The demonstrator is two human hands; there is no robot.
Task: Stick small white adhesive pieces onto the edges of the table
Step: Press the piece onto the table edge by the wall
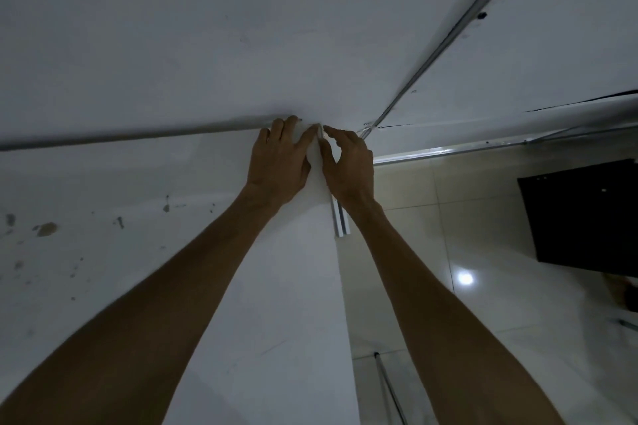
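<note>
Two bare hands reach forward: one left hand (278,162) and one right hand (348,166). One small white piece (320,132) shows between their fingertips. There is one white table (172,252) with stains, one short aluminium rail (340,217) at its edge, one black panel (583,214) over the tiled floor (483,286), and one bright light reflection (464,278) on that floor.

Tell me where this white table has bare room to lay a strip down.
Bare: the stained stretch of the table left of the left forearm, and the wide far panel beyond the metal seam. Crowded: the corner where the left hand and right hand meet on the white piece.
</note>
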